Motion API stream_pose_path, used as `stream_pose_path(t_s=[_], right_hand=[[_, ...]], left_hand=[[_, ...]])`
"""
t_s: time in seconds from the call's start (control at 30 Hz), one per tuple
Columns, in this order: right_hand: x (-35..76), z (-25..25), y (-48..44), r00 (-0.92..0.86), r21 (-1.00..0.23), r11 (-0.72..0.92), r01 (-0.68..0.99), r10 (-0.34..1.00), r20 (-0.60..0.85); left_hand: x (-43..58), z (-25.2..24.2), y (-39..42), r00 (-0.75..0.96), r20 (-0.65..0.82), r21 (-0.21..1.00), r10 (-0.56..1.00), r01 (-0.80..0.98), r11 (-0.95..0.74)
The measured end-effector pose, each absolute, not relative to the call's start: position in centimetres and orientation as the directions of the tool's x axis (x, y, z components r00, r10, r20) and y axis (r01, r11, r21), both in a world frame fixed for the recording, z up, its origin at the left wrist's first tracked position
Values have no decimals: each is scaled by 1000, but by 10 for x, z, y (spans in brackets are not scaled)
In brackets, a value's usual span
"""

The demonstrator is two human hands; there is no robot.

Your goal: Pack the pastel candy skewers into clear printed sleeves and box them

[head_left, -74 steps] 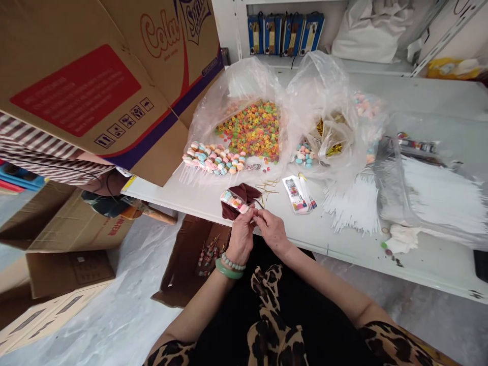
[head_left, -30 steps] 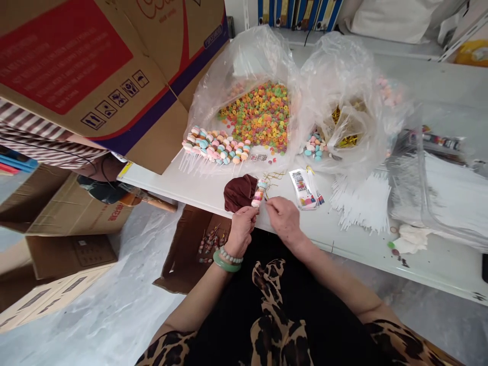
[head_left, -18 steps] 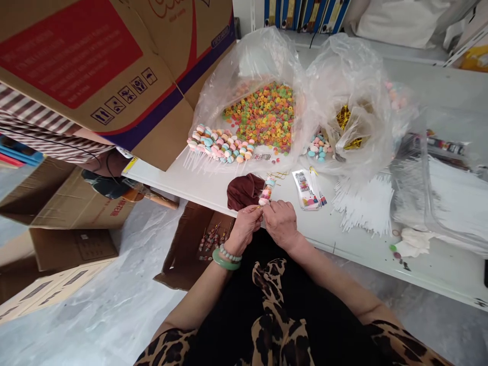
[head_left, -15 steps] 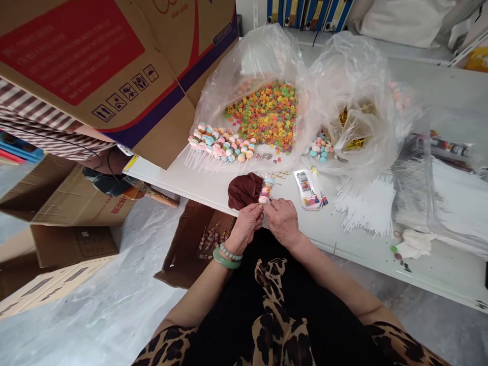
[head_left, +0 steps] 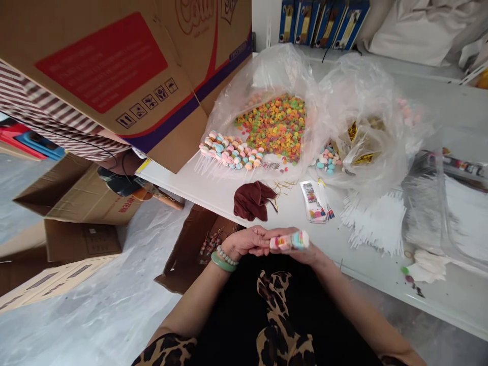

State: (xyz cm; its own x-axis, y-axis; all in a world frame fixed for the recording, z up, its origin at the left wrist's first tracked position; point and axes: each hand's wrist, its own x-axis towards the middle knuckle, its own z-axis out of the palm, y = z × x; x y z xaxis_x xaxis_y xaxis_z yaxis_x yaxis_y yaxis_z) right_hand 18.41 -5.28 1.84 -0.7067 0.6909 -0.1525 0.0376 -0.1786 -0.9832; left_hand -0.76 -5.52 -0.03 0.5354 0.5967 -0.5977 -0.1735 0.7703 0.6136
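A wrapped candy skewer [head_left: 290, 240] of pastel discs lies sideways between both hands, just in front of the white table's [head_left: 213, 189] near edge. My left hand [head_left: 246, 243], wearing a green bangle and bead bracelet, pinches its stick end with closed fingers. My right hand [head_left: 305, 250] is curled under the candy end and grips it. A maroon cloth [head_left: 252, 200] and gold twist ties [head_left: 282, 186] lie on the table just beyond.
Clear plastic bags hold ring candies [head_left: 275, 125], candy skewers [head_left: 231, 151] and gold ties [head_left: 360, 145]. White sticks [head_left: 375, 218] and printed sleeves [head_left: 313, 201] lie to the right. A big cardboard box [head_left: 114, 76] stands left. An open carton [head_left: 198, 249] with finished skewers sits on the floor.
The skewer stood upright over the maroon cloth; both hands have pulled it back toward me and turned it sideways. The camera has shifted slightly.
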Motion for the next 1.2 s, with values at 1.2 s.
stream_pose_path(t_s=[1.2], right_hand=[[164, -2, -33, -758, -386, 844, 373, 517, 398]], left_hand=[[-31, 3, -72, 635, -586, 341, 504, -370, 864]])
